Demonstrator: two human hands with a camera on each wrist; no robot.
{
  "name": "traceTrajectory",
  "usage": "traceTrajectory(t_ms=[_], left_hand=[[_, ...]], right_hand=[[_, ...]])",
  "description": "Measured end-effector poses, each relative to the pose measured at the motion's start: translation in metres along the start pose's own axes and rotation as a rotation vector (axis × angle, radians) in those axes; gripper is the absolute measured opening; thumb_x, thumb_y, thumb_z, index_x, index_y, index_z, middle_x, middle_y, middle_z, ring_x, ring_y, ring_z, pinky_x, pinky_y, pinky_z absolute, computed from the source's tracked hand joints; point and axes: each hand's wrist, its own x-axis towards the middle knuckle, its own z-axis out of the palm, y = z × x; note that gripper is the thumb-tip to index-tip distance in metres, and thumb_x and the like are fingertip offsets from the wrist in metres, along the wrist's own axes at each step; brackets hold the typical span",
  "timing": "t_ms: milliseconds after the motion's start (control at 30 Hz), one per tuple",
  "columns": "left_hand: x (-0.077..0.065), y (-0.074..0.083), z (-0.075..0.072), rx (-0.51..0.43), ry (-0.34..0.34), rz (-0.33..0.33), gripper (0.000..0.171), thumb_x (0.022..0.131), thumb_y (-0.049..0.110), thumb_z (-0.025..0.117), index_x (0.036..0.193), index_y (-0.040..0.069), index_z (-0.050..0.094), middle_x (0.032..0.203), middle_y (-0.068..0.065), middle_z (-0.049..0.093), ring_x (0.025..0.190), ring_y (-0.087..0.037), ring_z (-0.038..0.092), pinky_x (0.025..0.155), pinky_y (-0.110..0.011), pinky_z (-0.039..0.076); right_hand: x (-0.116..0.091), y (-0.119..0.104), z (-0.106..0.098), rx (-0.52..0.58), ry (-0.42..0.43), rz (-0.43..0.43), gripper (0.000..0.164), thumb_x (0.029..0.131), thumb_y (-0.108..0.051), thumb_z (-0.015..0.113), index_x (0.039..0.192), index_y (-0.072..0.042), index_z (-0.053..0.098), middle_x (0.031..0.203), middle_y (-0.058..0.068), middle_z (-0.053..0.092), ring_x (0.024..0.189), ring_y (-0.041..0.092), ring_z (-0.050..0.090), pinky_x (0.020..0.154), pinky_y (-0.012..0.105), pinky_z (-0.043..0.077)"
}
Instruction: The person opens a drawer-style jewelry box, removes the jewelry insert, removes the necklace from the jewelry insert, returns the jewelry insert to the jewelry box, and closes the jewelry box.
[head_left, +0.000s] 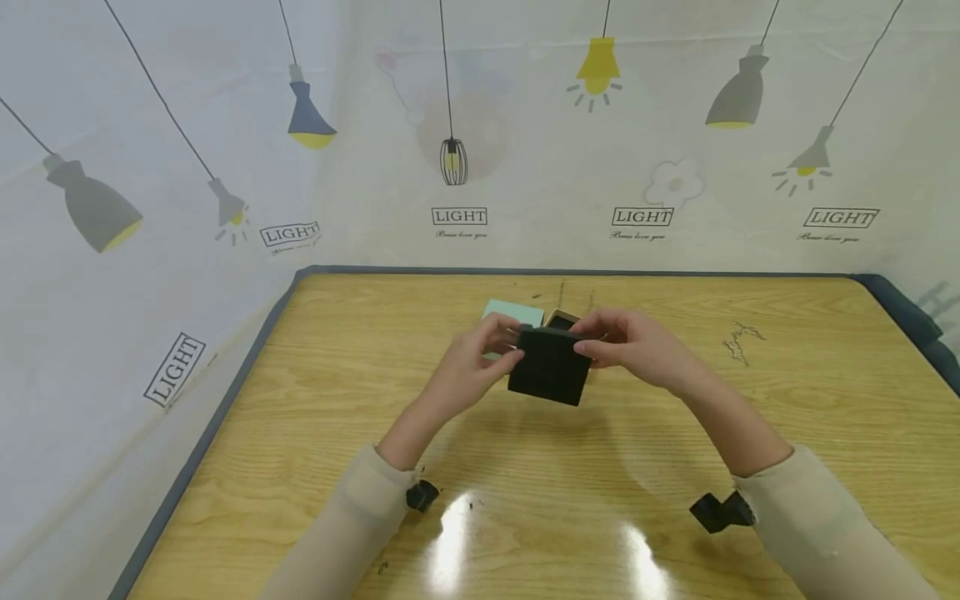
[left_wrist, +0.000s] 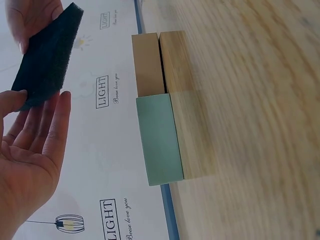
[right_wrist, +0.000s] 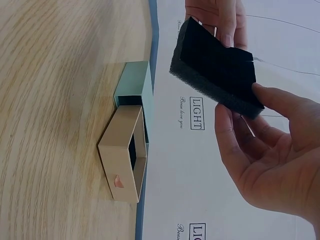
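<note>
A black foam pad [head_left: 551, 371] with a dark cloth-like face is held up between both hands, tilted, above the table. My left hand [head_left: 467, 367] pinches its left edge between thumb and fingers. On the opposite edge, my right hand [head_left: 636, 346] grips it the same way. Behind the pad lies a mint green box sleeve [right_wrist: 134, 80]; a tan drawer [right_wrist: 119, 137] sticks out of its end. The drawer has a small pinkish pull tab [right_wrist: 118, 181] and a dark interior. In the head view the pad and hands partly hide this box.
A fine chain [head_left: 741, 342] lies on the wooden table [head_left: 360, 375] to the right of the hands. Thin dark strands [head_left: 562, 293] lie behind the box. A white curtain [head_left: 360, 217] printed with lamps hangs along the table's back and left edges.
</note>
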Motion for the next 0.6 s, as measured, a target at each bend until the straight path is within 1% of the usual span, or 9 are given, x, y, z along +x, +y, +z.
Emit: traceTrajectory(t_ms=[133,367,433,600], left_hand=[[0.0002,-0.0008,-0.0005,0.001,0.001,0.002,0.027,0.099,0.012,0.061,0.126,0.006,0.055,0.122,-0.015,0.069,0.105,-0.027,0.07,0.083,-0.032,0.062],[0.0004,-0.0024,-0.0009,-0.033,-0.005,0.009,0.026,0.1,0.01,0.059,0.126,0.006,0.055,0.122,-0.016,0.068,0.105,-0.028,0.07,0.079,-0.025,0.062],[0.0003,-0.0024,-0.0013,-0.033,-0.007,0.009,0.026,0.1,0.01,0.059,0.126,0.006,0.055,0.121,-0.016,0.069,0.104,-0.027,0.07,0.078,-0.026,0.062],[0.0005,-0.0011,-0.0025,-0.038,-0.01,-0.001,0.026,0.1,0.01,0.06,0.125,0.006,0.055,0.118,-0.016,0.071,0.098,-0.026,0.072,0.078,-0.034,0.063]], right_hand=[[-0.0003,-0.0007,-0.0007,-0.005,0.006,0.015,0.026,0.099,-0.015,0.061,0.118,0.003,0.062,0.114,0.021,0.065,0.09,0.014,0.067,0.08,0.027,0.061],[-0.0008,0.0008,-0.0037,-0.013,0.027,0.031,0.029,0.099,-0.016,0.061,0.121,0.003,0.061,0.116,0.021,0.064,0.089,0.011,0.067,0.079,0.026,0.061],[-0.0008,0.0017,-0.005,-0.013,0.034,0.039,0.03,0.1,-0.017,0.061,0.122,0.002,0.061,0.117,0.021,0.064,0.089,0.01,0.068,0.078,0.025,0.06],[-0.0003,0.0027,-0.0081,-0.015,0.05,0.046,0.032,0.1,-0.018,0.06,0.125,0.003,0.06,0.121,0.023,0.065,0.091,0.008,0.067,0.08,0.025,0.061]])
